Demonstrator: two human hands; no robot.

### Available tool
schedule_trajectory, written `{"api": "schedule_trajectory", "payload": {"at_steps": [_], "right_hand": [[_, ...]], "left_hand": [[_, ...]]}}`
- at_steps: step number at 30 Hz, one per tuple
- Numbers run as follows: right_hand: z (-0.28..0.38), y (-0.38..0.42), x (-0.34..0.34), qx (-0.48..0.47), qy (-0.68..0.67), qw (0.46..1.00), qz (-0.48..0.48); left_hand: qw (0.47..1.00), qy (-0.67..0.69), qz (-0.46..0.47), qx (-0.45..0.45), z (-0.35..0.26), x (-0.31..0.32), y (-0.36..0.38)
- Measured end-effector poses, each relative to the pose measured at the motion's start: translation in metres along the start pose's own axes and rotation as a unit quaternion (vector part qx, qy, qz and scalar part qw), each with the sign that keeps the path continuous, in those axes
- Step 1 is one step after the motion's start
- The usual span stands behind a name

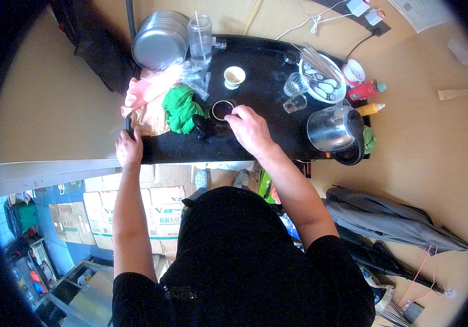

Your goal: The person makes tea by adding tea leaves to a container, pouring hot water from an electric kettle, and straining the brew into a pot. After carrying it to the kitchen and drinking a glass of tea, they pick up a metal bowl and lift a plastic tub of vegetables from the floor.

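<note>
My right hand (249,131) is closed, its fingertips pinching at the rim of a small dark round cup (216,112) with a pale rim. What lies under the fingers is hidden. At the left front corner of the black table (267,117), my left hand (129,148) is curled over the edge. A green cloth (181,110) lies bunched between the hands, with a small black object (200,126) beside it. Behind the dark cup stands a white cup (234,77) holding a little pale content.
Stacked metal plates (159,43) and a clear jar (199,41) with a straw stand at the back left. Right of the hands are drinking glasses (295,94), a white bowl (337,95) of spoons and chopsticks, and a metal pot (327,129). Pink cloth (141,98) lies on the left.
</note>
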State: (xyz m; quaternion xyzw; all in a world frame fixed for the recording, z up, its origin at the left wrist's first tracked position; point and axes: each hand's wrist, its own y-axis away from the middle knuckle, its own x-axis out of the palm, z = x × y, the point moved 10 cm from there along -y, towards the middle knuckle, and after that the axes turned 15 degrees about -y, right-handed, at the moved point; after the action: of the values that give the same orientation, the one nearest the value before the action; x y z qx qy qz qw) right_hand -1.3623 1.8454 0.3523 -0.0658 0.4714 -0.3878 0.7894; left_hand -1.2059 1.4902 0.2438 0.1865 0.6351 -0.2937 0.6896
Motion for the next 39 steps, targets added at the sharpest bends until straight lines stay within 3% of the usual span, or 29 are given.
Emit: {"api": "schedule_trajectory", "payload": {"at_steps": [23,39], "right_hand": [[-0.0029,0.0020,-0.0010,0.001,0.014,0.999,-0.033],[0.0014,-0.0023,0.0004,0.018,-0.004,1.000,0.025]], "left_hand": [[1.000,-0.005,-0.015,0.008,0.0001,0.0015,0.0003],[1.000,0.001,-0.021,0.004,0.0025,0.0067,-0.0004]]}}
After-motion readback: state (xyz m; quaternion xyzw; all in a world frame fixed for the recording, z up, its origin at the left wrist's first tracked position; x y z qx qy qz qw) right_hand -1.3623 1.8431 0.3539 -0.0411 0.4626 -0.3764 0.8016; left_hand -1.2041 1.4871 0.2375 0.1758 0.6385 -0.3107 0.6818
